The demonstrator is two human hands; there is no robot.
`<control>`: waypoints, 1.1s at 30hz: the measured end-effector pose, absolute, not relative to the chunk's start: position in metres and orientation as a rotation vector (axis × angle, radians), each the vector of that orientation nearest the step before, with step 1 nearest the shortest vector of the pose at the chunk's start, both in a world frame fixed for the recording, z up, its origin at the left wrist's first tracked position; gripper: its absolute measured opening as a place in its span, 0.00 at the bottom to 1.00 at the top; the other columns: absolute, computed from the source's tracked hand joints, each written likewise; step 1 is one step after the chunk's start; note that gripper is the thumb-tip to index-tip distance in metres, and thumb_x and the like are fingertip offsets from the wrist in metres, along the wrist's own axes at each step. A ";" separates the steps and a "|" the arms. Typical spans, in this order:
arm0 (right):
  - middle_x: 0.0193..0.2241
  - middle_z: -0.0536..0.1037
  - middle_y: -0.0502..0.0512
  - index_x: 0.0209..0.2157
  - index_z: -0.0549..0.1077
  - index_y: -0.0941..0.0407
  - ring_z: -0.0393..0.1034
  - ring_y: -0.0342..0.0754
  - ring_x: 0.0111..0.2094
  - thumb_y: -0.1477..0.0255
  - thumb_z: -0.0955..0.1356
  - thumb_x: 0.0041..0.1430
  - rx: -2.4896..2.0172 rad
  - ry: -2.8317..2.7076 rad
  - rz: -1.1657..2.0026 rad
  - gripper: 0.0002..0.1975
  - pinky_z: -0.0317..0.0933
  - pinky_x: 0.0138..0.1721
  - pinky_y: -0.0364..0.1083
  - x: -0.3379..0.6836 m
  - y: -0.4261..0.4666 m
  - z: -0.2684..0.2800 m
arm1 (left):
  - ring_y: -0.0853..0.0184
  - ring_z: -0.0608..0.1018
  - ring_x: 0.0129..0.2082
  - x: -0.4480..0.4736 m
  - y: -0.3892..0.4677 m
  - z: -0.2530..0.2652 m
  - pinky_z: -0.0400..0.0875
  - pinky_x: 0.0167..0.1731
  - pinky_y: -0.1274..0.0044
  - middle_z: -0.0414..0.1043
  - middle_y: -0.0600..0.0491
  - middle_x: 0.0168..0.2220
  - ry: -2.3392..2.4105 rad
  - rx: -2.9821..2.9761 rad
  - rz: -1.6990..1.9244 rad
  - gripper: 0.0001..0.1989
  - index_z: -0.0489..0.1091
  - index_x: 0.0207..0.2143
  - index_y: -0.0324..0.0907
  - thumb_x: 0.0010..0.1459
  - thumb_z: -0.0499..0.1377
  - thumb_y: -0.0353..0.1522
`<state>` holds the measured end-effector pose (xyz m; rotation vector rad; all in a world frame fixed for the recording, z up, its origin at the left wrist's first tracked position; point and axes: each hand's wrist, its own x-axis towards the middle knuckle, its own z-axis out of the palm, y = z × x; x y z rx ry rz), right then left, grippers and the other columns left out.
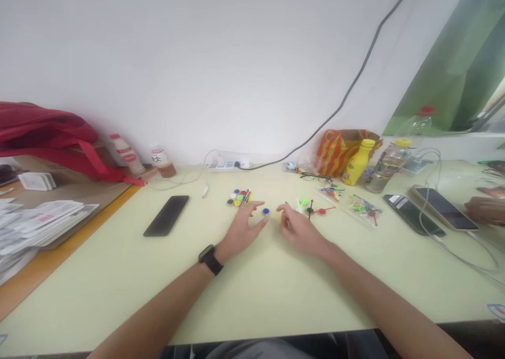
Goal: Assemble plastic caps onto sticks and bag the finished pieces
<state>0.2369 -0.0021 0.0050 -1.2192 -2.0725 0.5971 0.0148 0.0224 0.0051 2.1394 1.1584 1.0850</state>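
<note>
Between my hands a small blue round piece (265, 212) appears to rest on the table, just off the left thumb tip. My left hand (242, 228), with a dark watch at its wrist, is open, thumb and index finger apart beside that piece. My right hand (300, 232) is closed, its fingers curled inward; whatever it may hold is hidden. Past my left fingertips sit several coloured round pieces (237, 196) and some thin coloured sticks (245, 197). Beyond my right hand lie green pieces (303, 204), a black piece with a long pointer (310, 210) and a red one (322, 211).
A black phone (167, 215) lies at left. Small bags of coloured parts (365, 209), a yellow bottle (358, 163) and two phones with cables (445, 208) occupy the right. Another person's hand (487, 211) shows at the far right. Papers (43, 219) are stacked at left.
</note>
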 end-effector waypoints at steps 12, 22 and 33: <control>0.40 0.80 0.60 0.53 0.66 0.55 0.66 0.59 0.49 0.78 0.62 0.67 -1.577 -2.291 -0.074 0.15 0.55 0.46 0.52 0.230 0.028 -0.018 | 0.57 0.73 0.55 0.014 0.024 -0.005 0.66 0.59 0.61 0.76 0.50 0.50 1.143 2.354 0.901 0.13 0.73 0.51 0.47 0.64 0.58 0.30; 0.39 0.78 0.57 0.39 0.74 0.54 0.66 0.55 0.44 0.74 0.63 0.68 -1.657 -2.064 -0.120 0.08 0.55 0.45 0.51 0.262 0.032 -0.005 | 0.59 0.76 0.48 0.014 0.024 -0.005 0.70 0.52 0.64 0.79 0.53 0.44 1.161 2.352 0.922 0.08 0.73 0.46 0.48 0.64 0.59 0.32; 0.35 0.75 0.57 0.32 0.77 0.53 0.64 0.54 0.42 0.73 0.66 0.65 -1.653 -2.119 0.002 0.09 0.56 0.43 0.52 0.270 0.037 -0.012 | 0.59 0.78 0.44 0.017 0.022 0.001 0.71 0.49 0.66 0.79 0.52 0.41 1.113 2.271 0.921 0.06 0.74 0.41 0.46 0.61 0.63 0.34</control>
